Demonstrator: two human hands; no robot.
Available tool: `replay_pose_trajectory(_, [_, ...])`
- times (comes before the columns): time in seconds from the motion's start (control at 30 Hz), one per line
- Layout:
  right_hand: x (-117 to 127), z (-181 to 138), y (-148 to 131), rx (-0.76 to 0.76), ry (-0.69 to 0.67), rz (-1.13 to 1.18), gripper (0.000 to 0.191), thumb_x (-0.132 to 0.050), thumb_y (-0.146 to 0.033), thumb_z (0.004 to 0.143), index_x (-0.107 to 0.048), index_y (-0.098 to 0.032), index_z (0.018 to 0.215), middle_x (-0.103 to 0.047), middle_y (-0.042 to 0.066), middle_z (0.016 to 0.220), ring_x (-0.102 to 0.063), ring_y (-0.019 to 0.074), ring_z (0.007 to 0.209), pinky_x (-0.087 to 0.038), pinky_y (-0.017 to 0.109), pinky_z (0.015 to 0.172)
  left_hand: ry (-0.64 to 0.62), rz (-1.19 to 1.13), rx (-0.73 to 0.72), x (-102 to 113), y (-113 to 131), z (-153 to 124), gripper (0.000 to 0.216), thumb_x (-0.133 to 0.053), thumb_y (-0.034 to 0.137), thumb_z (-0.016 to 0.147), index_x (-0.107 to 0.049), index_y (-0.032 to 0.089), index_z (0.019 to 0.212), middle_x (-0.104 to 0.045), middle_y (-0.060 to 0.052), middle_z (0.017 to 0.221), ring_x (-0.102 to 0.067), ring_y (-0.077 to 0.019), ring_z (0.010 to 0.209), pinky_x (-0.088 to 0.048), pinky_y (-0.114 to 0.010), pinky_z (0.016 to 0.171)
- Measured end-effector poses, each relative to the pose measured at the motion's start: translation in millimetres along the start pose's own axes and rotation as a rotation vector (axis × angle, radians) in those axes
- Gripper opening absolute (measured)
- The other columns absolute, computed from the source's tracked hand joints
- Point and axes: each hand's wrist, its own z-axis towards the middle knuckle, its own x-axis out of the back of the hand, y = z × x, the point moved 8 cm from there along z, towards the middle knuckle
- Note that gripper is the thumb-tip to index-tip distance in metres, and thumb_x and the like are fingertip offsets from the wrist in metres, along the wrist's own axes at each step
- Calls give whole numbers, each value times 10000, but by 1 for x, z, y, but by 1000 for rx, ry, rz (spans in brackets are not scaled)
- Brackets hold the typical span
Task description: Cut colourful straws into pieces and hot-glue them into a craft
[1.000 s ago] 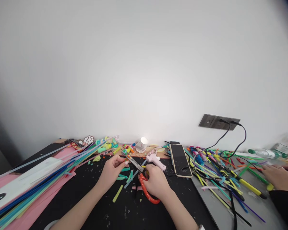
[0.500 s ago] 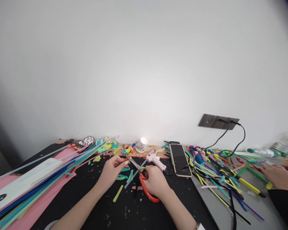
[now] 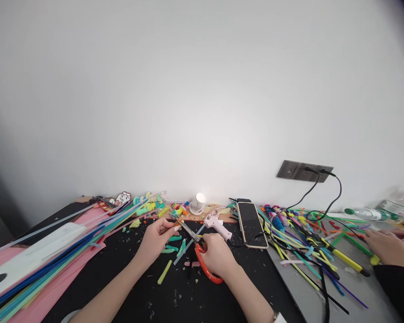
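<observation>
My right hand (image 3: 218, 253) is wrapped round the red handles of a pair of scissors (image 3: 204, 265), whose metal blades point up and to the left. The blade tips reach the fingertips of my left hand (image 3: 158, 237), which is closed in a pinch. A tiny orange bit shows by those fingertips, but what is pinched is too small to make out. Below the hands lie cut teal pipe cleaner pieces (image 3: 182, 247) and a yellow-green piece (image 3: 164, 272). Just beyond my right hand rests a pale pink glue gun (image 3: 218, 225).
A paper cup (image 3: 198, 204) stands by the wall. Right of the glue gun lies a phone (image 3: 252, 225). Long pipe cleaners (image 3: 54, 264) cover pink sheets at left; more pipe cleaners (image 3: 299, 246) are heaped at right. Another person's hand (image 3: 388, 246) is at far right. Cables hang from a wall socket (image 3: 305, 171).
The scissors' blades appear closer together at my left fingertips. Both hands have stayed nearly in place, and the whole view has shifted slightly.
</observation>
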Motion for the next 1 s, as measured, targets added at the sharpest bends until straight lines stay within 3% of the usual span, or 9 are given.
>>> replay_pose_trajectory(0.1, [2,-1,0,-8,10,39,136,-551,-206,783,-538,-183,650,-605,42,687,-508,148,610,-222,262,539,7,-8,-6,1,1,0,307,-703,460,633,-545,200,671,-739,-84,724,-731,-284,795,-391,-204,368])
replay_pose_trajectory(0.27, [8,-6,-4,-12,13,135,296,-629,-429,790,-491,-198,668,-582,22,696,-485,146,609,-215,251,525,11,-23,-19,1,3,0,332,-707,491,634,-568,193,677,-739,-91,723,-725,-279,773,-376,-193,350])
replay_pose_trajectory(0.6, [7,-6,-9,4,3,37,303,-605,-471,838,-587,-177,768,-656,64,772,-605,215,719,-251,273,567,-20,-59,1,-3,3,-1,341,-724,480,616,-549,195,684,-733,-77,726,-734,-278,798,-360,-190,364])
replay_pose_trajectory(1.0, [1,-2,-5,-12,14,-80,219,-548,-301,873,-630,-179,711,-705,96,779,-653,223,717,-289,281,567,-32,-37,18,-3,4,-1,307,-723,447,629,-539,205,668,-704,-41,679,-737,-266,791,-415,-215,420])
